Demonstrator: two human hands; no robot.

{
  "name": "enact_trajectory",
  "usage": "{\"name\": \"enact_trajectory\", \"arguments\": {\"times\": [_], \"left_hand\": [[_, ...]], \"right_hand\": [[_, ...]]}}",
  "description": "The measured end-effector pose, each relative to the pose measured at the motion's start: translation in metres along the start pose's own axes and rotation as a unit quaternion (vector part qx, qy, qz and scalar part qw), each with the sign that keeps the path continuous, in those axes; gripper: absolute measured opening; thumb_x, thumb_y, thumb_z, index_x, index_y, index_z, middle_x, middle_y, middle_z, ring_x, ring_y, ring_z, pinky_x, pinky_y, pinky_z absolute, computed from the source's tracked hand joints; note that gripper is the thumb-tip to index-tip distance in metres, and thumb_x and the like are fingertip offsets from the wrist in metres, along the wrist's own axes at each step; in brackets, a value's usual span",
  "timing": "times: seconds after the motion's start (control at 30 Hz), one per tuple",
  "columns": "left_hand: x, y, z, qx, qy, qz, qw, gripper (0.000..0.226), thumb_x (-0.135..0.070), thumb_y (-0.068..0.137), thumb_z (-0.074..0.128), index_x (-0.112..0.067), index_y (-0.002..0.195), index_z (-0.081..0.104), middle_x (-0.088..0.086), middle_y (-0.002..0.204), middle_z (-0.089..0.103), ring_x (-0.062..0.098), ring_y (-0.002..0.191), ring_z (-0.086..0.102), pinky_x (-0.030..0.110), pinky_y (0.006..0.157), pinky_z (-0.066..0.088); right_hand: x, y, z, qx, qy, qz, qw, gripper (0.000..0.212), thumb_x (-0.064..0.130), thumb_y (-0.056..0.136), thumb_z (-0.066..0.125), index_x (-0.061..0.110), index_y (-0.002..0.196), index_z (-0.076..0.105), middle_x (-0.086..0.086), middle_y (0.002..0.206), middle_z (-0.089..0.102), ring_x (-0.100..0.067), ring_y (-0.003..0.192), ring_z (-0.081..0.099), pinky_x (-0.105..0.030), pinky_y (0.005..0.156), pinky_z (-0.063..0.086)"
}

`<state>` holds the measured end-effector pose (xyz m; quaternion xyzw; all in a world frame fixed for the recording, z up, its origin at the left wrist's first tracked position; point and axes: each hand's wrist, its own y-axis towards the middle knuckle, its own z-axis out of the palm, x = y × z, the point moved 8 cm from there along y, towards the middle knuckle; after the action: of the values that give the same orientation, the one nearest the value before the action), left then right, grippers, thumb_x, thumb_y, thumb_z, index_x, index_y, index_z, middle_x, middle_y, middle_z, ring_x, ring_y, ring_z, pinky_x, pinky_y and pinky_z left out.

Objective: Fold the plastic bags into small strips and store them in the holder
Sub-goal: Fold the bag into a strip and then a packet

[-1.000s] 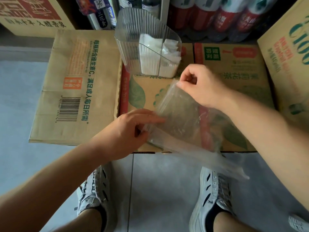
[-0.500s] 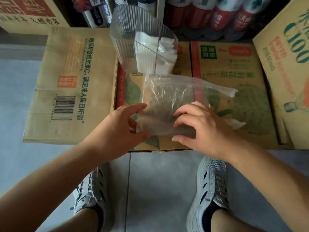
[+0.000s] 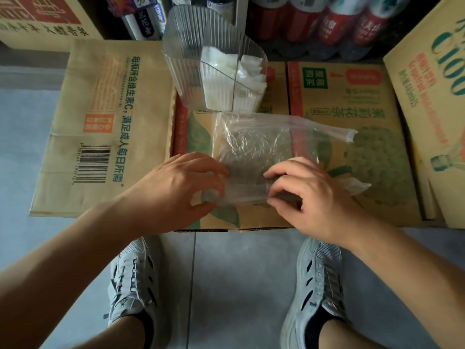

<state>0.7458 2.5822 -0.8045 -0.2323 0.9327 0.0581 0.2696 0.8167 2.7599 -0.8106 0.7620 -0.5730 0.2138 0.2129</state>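
A clear plastic bag (image 3: 254, 144) lies flat on the middle cardboard box (image 3: 372, 172), its near edge folded over into a band. My left hand (image 3: 176, 190) pinches the left end of that folded edge. My right hand (image 3: 309, 195) pinches the right end of the same fold. Behind the bag stands a clear ribbed holder (image 3: 186, 64) with a divider. Several folded white bags (image 3: 226, 79) stand inside the holder's right part.
A flat cardboard box (image 3: 100, 122) lies to the left and a tall box (image 3: 432, 96) leans at the right. Bottles (image 3: 327, 23) line the back. My two grey shoes (image 3: 133, 280) rest on the tiled floor below the box edge.
The bag was held up by my right hand, then laid flat on the box. My right hand came down to the near edge, and both hands now press the fold.
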Motion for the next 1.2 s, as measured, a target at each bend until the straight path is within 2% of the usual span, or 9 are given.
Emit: {"name": "enact_trajectory", "arguments": {"times": [0.17,0.3,0.37,0.43,0.57,0.8,0.97,1.13,1.2], "left_hand": [[-0.003,-0.001,-0.009,-0.049,-0.025,-0.011,0.998,0.022,-0.029,0.102,0.051,-0.011,0.106,0.063,0.000,0.109,0.069,0.022,0.101,0.066,0.045,0.086,0.052],[-0.010,-0.001,-0.017,-0.084,-0.031,-0.014,0.996,0.019,-0.024,0.105,0.043,-0.007,0.106,0.052,0.001,0.096,0.065,0.025,0.088,0.062,0.037,0.084,0.047],[-0.011,0.000,-0.019,-0.099,-0.083,-0.033,0.991,0.013,-0.022,0.106,0.041,-0.010,0.101,0.044,-0.008,0.077,0.054,0.018,0.069,0.051,0.025,0.068,0.038],[-0.003,0.002,-0.019,-0.118,-0.138,-0.078,0.980,0.012,-0.023,0.105,0.041,-0.014,0.097,0.038,-0.006,0.068,0.045,0.016,0.059,0.043,0.026,0.056,0.035],[0.014,0.008,-0.020,-0.171,-0.185,-0.158,0.955,0.019,-0.022,0.105,0.041,-0.008,0.094,0.035,-0.001,0.074,0.044,0.017,0.067,0.042,0.039,0.062,0.038],[0.038,0.020,-0.021,-0.200,-0.215,-0.294,0.909,0.017,-0.013,0.103,0.049,-0.014,0.091,0.037,-0.011,0.079,0.054,-0.013,0.065,0.053,0.007,0.058,0.039],[0.049,0.023,-0.017,-0.194,-0.214,-0.335,0.897,0.023,-0.036,0.100,0.056,-0.017,0.105,0.044,-0.001,0.093,0.068,0.016,0.086,0.064,0.036,0.076,0.049],[0.047,0.025,-0.018,-0.173,-0.193,-0.347,0.901,0.027,-0.030,0.096,0.061,-0.020,0.111,0.041,-0.011,0.083,0.061,0.003,0.076,0.059,0.012,0.056,0.041],[0.044,0.024,-0.024,-0.174,-0.168,-0.339,0.909,0.033,-0.029,0.093,0.065,-0.021,0.115,0.040,-0.014,0.084,0.058,0.007,0.074,0.056,0.012,0.054,0.038]], "right_hand": [[0.001,-0.003,-0.005,0.031,-0.062,0.015,0.998,0.051,0.059,0.078,0.073,0.016,0.105,0.068,0.001,0.128,0.061,-0.020,0.122,0.053,-0.043,0.104,0.043],[0.010,0.004,-0.025,0.001,-0.118,0.003,0.993,0.033,0.041,0.084,0.070,0.015,0.103,0.067,0.003,0.114,0.067,-0.021,0.111,0.059,-0.042,0.097,0.044],[0.008,0.008,-0.035,0.007,-0.090,0.021,0.996,0.022,0.037,0.088,0.064,0.018,0.101,0.065,0.006,0.097,0.067,-0.018,0.093,0.061,-0.035,0.088,0.042],[0.002,0.014,-0.043,0.024,-0.052,0.057,0.997,0.017,0.039,0.092,0.059,0.024,0.096,0.062,0.011,0.088,0.063,-0.015,0.082,0.060,-0.030,0.079,0.041],[-0.014,0.033,-0.052,0.040,-0.034,0.093,0.994,0.021,0.045,0.092,0.055,0.026,0.090,0.063,0.008,0.091,0.064,-0.015,0.087,0.062,-0.038,0.077,0.050],[-0.050,0.072,-0.046,0.039,-0.023,0.139,0.989,0.018,0.041,0.098,0.058,0.029,0.088,0.066,0.008,0.086,0.064,-0.012,0.077,0.060,-0.039,0.071,0.053],[-0.059,0.088,-0.045,0.043,-0.029,0.147,0.988,0.013,0.036,0.097,0.064,0.025,0.092,0.069,0.008,0.087,0.067,-0.009,0.078,0.060,-0.031,0.068,0.049],[-0.064,0.096,-0.044,0.051,-0.028,0.159,0.986,0.012,0.037,0.093,0.070,0.025,0.090,0.070,0.008,0.083,0.068,-0.011,0.077,0.064,-0.031,0.069,0.053],[-0.065,0.099,-0.040,0.057,-0.034,0.159,0.985,0.011,0.036,0.093,0.071,0.026,0.089,0.070,0.009,0.082,0.068,-0.011,0.076,0.064,-0.030,0.066,0.052]]}}
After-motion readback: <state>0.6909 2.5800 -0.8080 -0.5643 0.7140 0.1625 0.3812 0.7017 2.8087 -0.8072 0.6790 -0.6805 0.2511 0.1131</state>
